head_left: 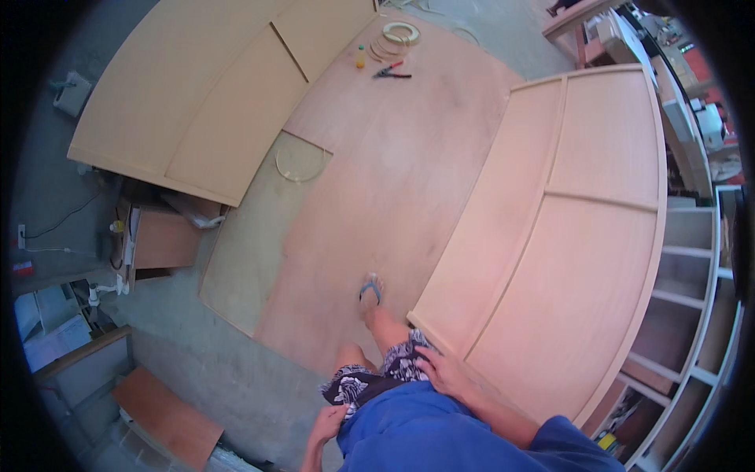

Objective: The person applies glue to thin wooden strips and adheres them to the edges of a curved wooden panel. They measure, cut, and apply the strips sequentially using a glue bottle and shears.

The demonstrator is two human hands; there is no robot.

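Note:
My left hand (pixel 329 422) hangs at my left hip beside my patterned shorts (pixel 354 388). Its fingers are curled in against the cloth; what they hold, if anything, is hidden. On the other side my right hand (pixel 442 371) lies over the shorts at my right thigh, fingers apart and holding nothing. Close to that hand is the near end of a long pale wooden panel (pixel 503 291) with raised strips and a framed edge. A sandalled foot (pixel 370 293) steps on a thin wooden sheet (pixel 377 197) on the floor.
Another framed panel (pixel 228 86) rests raised at the left, above a wooden box (pixel 165 238). Farther off on the sheet lie red-and-black pliers (pixel 391 71), a small yellow bottle (pixel 360 57) and a roll of edging strip (pixel 400 33). White shelving (pixel 676 295) stands along the right.

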